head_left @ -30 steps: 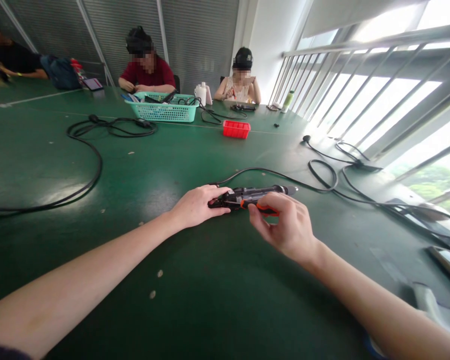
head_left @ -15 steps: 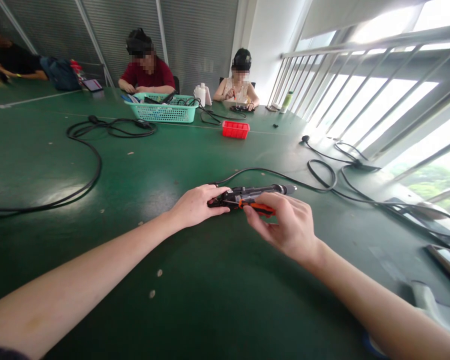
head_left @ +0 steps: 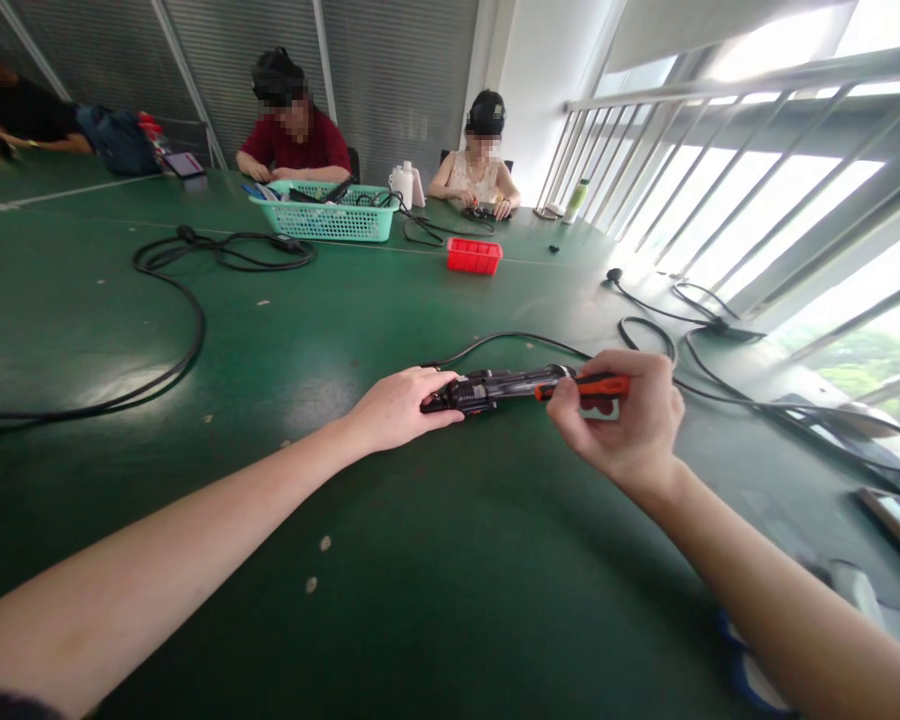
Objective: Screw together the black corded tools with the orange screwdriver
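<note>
A long black corded device [head_left: 487, 387], slim like a wand, lies across the green table in front of me. My left hand [head_left: 401, 405] grips its left end between thumb and fingers, covering part of it. My right hand [head_left: 630, 415] is closed round an orange-and-black screwdriver [head_left: 600, 386]. This tool points left, over the right part of the device, and hides the device's right tip along with my fingers. Whether the screwdriver touches the device I cannot tell. A black cord [head_left: 517, 335] runs behind the device to the right.
A red divided box [head_left: 474, 258] and a teal basket [head_left: 326, 222] of tools stand farther back. Black cables lie left [head_left: 195, 330] and right [head_left: 720, 395]. A phone-like object [head_left: 896, 520] sits at the right edge. Co-workers [head_left: 292, 135] sit across the table [head_left: 390, 600].
My right hand has moved right with the screwdriver, away from the device's left part near my left hand. My left hand keeps its grip on the device.
</note>
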Motion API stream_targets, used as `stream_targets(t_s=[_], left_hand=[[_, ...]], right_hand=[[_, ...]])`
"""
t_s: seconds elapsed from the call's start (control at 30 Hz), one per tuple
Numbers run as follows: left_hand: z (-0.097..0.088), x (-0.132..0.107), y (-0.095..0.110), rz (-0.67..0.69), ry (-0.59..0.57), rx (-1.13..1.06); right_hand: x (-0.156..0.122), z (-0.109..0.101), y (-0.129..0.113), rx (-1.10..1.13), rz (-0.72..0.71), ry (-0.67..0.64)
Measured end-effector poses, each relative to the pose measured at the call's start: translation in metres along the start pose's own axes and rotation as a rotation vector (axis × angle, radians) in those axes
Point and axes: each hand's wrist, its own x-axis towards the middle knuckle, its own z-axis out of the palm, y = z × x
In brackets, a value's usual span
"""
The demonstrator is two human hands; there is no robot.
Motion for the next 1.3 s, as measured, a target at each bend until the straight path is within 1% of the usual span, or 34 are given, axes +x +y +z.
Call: stream_targets(t_s=[0.17,0.23,0.3,0.37,0.43,0.57,0.73,0.77,0.83,0.93,1.0,1.03,1.1,1.2,1.23,1.3], left_hand=[[0.0003,-0.0004,-0.0002,-0.004,0.009,-0.006],[0.0005,-0.0003,-0.0006,-0.003,0.011,-0.011],[0.0004,-0.0001,-0.0008,-0.001,0.011,-0.009],[-0.0001,-0.0001,-0.0002,0.001,0.010,-0.005],[-0.0011,-0.0004,0.0010,-0.003,0.008,0.000],[-0.0030,-0.0016,0.0037,-0.017,-0.006,0.019],[-0.0026,-0.0025,0.0027,0.003,-0.014,0.033],[-0.0020,-0.0026,0.0020,0.006,-0.016,0.036],[-0.0008,-0.0027,0.0008,0.012,-0.014,0.046],[0.0004,-0.0029,-0.0006,0.021,-0.002,0.066],[0.0001,-0.0030,-0.0009,0.024,-0.008,0.072],[-0.0002,-0.0030,-0.0009,0.027,-0.013,0.071],[-0.0011,-0.0031,-0.0005,0.043,-0.017,0.063],[-0.0019,-0.0037,0.0004,0.074,-0.006,0.035],[-0.0019,-0.0040,0.0006,0.079,0.000,0.025],[-0.0016,-0.0045,0.0011,0.082,0.018,0.009]], right_hand=[[-0.0014,0.0066,0.0012,0.033,-0.111,-0.090],[-0.0016,0.0066,0.0010,0.051,-0.140,-0.095],[-0.0018,0.0050,-0.0002,0.044,-0.147,-0.058],[-0.0019,0.0030,-0.0016,0.021,-0.124,-0.017],[-0.0016,0.0021,-0.0021,0.001,-0.105,-0.007],[-0.0006,0.0034,0.0004,-0.009,-0.139,-0.048],[-0.0001,0.0041,0.0031,0.003,-0.166,-0.080],[-0.0002,0.0046,0.0028,0.001,-0.153,-0.085],[-0.0006,0.0065,0.0016,0.037,-0.083,-0.112],[-0.0015,0.0102,-0.0004,0.165,0.039,-0.224],[-0.0020,0.0113,-0.0010,0.201,0.060,-0.254],[-0.0021,0.0111,-0.0010,0.187,0.067,-0.233],[-0.0018,0.0096,-0.0008,0.164,0.084,-0.144],[-0.0012,0.0072,0.0002,0.199,0.094,-0.028],[-0.0013,0.0071,0.0007,0.213,0.091,-0.011],[-0.0022,0.0082,0.0020,0.208,0.093,-0.017]])
